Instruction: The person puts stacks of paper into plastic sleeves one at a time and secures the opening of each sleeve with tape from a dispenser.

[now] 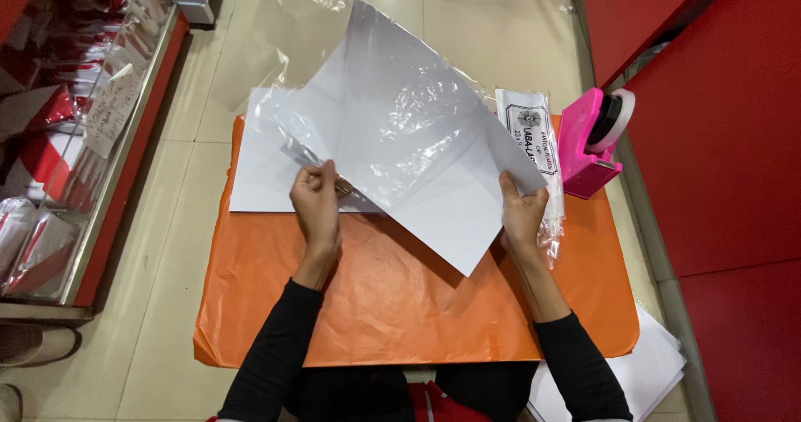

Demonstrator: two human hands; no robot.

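We hold a white sheet (434, 180) tilted above the orange cloth (400, 297) that covers the floor. Our left hand (317, 201) has its grip pinching the sheet's left edge together with a clear plastic bag (417, 113) that lies crumpled over the sheet. Our right hand (521, 213) has its grip pinching the sheet's right corner. Another white sheet (259, 180) lies flat on the cloth beneath. A pack of plastic bags (530, 134) sits just beside a pink tape dispenser (588, 151) at the right.
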